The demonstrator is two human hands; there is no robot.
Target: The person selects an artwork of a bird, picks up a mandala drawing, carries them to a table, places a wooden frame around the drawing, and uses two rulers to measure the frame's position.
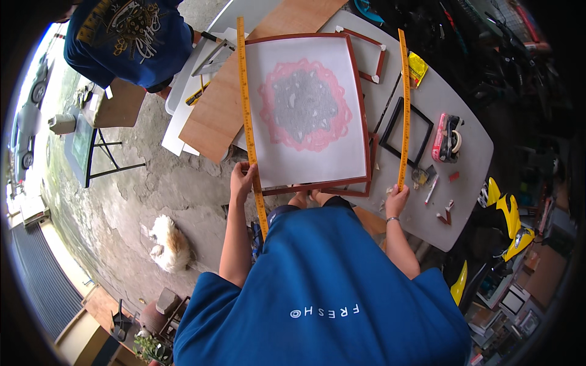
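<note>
A picture with a grey and pink flower-like shape on white (pixel 303 104) lies in a reddish-brown frame (pixel 359 79) at the near edge of the table. My left hand (pixel 243 176) is closed around a long yellow ruler (pixel 246 104), which runs along the frame's left side and reaches past its top and bottom. Over to the right, my right hand (pixel 397 196) pinches the lower end of a second yellow ruler (pixel 403 104). That one stretches away from me, apart from the picture and crossing over a small black frame (pixel 421 116).
The pale grey table (pixel 467 195) also carries a small red-brown frame (pixel 381 64), a brown board (pixel 210 116), a yellow packet (pixel 417 68), a red-and-black item (pixel 445 139) and a marker (pixel 431 190). A person in blue (pixel 131 43) stands far left. A dog (pixel 171 244) lies on the floor.
</note>
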